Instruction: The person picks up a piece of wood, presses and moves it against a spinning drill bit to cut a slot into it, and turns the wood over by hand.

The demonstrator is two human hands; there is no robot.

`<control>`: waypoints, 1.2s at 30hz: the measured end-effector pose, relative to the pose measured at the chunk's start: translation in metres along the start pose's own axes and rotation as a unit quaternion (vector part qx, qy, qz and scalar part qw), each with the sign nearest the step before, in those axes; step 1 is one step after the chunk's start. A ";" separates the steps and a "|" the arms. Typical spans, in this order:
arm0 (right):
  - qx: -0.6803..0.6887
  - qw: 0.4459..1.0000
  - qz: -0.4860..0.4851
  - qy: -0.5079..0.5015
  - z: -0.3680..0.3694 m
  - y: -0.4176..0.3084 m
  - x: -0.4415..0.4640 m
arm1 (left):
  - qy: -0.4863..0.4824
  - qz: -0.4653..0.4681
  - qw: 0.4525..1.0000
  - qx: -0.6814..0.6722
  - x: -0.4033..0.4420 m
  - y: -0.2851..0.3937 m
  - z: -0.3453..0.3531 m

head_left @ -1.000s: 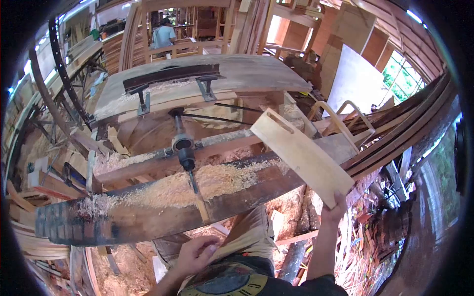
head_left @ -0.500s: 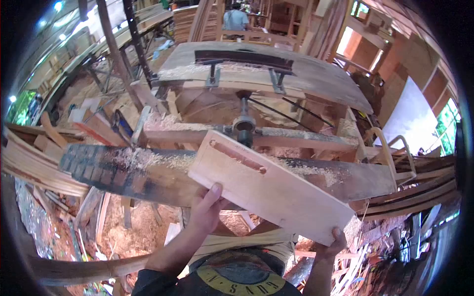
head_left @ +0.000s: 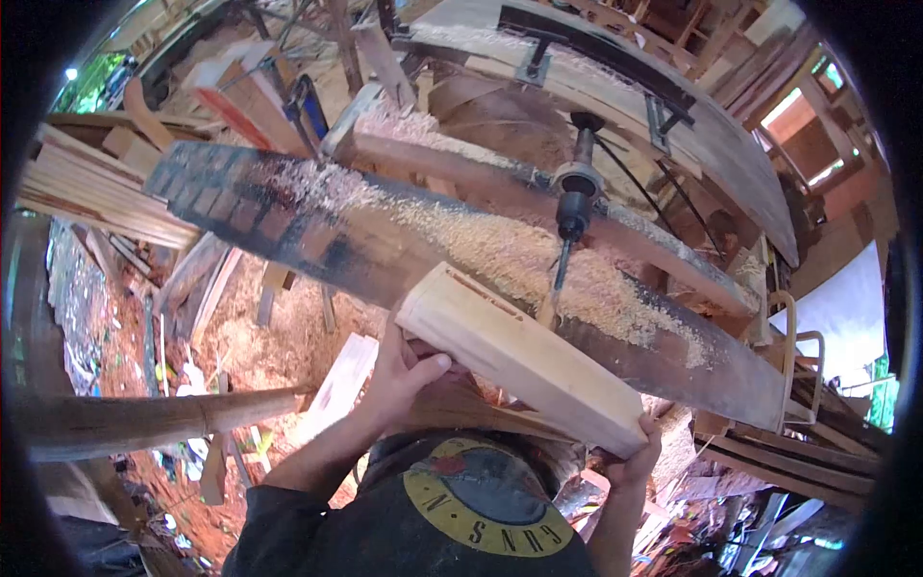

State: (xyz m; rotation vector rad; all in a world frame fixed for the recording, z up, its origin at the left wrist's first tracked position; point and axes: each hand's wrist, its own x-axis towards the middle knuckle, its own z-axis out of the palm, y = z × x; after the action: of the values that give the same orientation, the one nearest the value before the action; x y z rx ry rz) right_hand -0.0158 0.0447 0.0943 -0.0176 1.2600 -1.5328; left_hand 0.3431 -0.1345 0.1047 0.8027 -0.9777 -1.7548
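A pale wooden board [head_left: 524, 361] with a long slot near its left end slants down to the right, held above the near edge of a dark plank. My left hand [head_left: 399, 370] grips its left end, thumb raised. The right end is in my right hand [head_left: 636, 447], whose fingers are partly hidden. Just beyond the board, a drill chuck with a bit [head_left: 572, 216] points toward a small wood strip on the dark plank [head_left: 361, 255]. Wood shavings [head_left: 481, 245] lie heaped around the bit.
A dark metal rail [head_left: 596, 58] stands on brackets on a tabletop behind the drill. Bent wooden frames [head_left: 790, 356] are at the right. Stacked boards [head_left: 106, 197] lie at the left. A rounded beam [head_left: 163, 423] crosses the lower left, above scrap-covered ground.
My left hand has gone from empty to holding the board's left end. The board has swung down toward my body and tipped so its edge shows. The camera view has turned.
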 end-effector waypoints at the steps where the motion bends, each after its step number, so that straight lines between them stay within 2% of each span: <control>1: -0.003 1.000 0.013 0.004 -0.007 -0.001 0.008 | -0.029 -0.005 0.999 0.022 0.004 0.000 -0.008; 4: -0.009 0.997 -0.008 0.075 0.034 -0.014 0.006 | -0.019 0.061 0.995 0.082 0.009 -0.009 -0.013; 5: -0.014 0.997 -0.006 0.069 0.025 -0.016 0.011 | 0.010 0.019 0.982 0.187 0.010 -0.004 -0.015; 7: -0.062 0.997 -0.007 0.042 0.032 -0.027 0.008 | 0.062 -0.062 0.916 0.391 0.017 0.016 -0.023; 10: -0.134 0.990 0.003 0.047 0.033 -0.037 0.015 | 0.079 0.167 0.817 0.546 0.035 0.008 -0.041; 11: -0.168 0.985 0.004 0.043 0.033 -0.039 0.018 | 0.075 0.230 0.800 0.549 0.041 0.011 -0.040; 14: -0.268 0.963 0.011 0.026 0.018 -0.051 0.027 | 0.043 0.229 0.857 0.460 0.059 -0.005 -0.047; 16: -0.356 0.932 -0.043 0.057 -0.014 -0.060 0.045 | 0.054 0.167 0.910 0.375 0.062 -0.015 -0.037; 17: -0.407 0.903 -0.101 0.094 -0.041 -0.059 0.067 | 0.057 0.135 0.932 0.332 0.064 -0.017 -0.032; 19: -0.408 0.880 -0.213 0.114 -0.054 -0.050 0.081 | 0.055 0.136 0.929 0.339 0.069 -0.016 -0.028; 21: -0.311 0.890 -0.325 0.076 -0.030 -0.032 0.086 | 0.045 0.130 0.923 0.359 0.072 -0.011 -0.025; 24: -0.107 0.929 -0.332 -0.123 0.000 -0.015 0.072 | 0.032 0.116 0.912 0.392 0.067 -0.002 -0.022; 25: -0.044 0.939 -0.329 -0.092 0.015 -0.009 0.066 | 0.033 0.119 0.912 0.392 0.066 -0.001 -0.022; 28: -0.066 0.925 -0.365 -0.082 0.018 -0.004 0.076 | 0.054 0.145 0.910 0.384 0.066 -0.003 -0.020; 31: -0.032 0.929 -0.368 -0.021 0.008 0.003 0.090 | 0.063 0.145 0.909 0.386 0.069 -0.010 -0.022; 36: 0.016 0.940 -0.341 0.020 0.007 0.007 0.095 | 0.055 0.161 0.912 0.374 0.067 -0.011 -0.021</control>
State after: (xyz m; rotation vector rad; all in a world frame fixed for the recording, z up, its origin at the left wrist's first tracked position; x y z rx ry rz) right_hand -0.0454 -0.0271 0.0379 -0.4453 1.3332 -2.1495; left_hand 0.3329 -0.2004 0.0790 1.1141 -1.6331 -1.0180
